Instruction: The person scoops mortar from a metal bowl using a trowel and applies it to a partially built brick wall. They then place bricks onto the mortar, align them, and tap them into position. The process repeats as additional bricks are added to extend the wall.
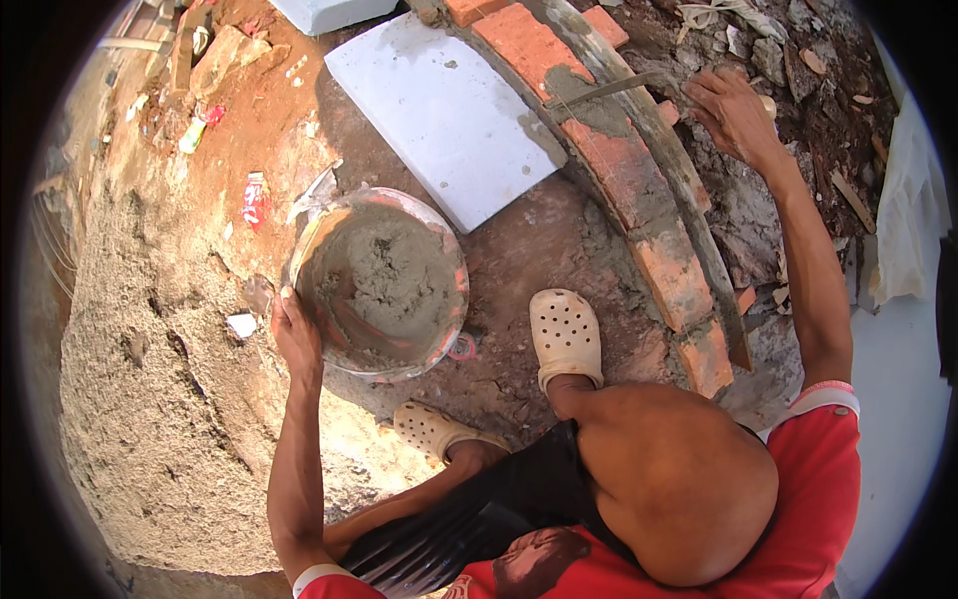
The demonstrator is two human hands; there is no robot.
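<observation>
Gripping basin [384, 365] rim with left hand [297, 336]; clutching trowel [617, 87] with outstretched right hand [733, 115]. Note white slab [449, 115] between basin and brickwork [667, 270].

Grey wet mortar [384, 265] is contained in a round, mortar-smeared bucket [463, 290], held at its left rim by the left hand [297, 334]. Behind and to the bucket's right, a rectangular white slab [444, 115] is laid. Farther right, a curved row of orange-red bricks [674, 275] is bordered outside by a curved grey strip [664, 135]. Over the row's far part, a thin dark tool [609, 88] is extended toward the right hand [733, 112].
</observation>
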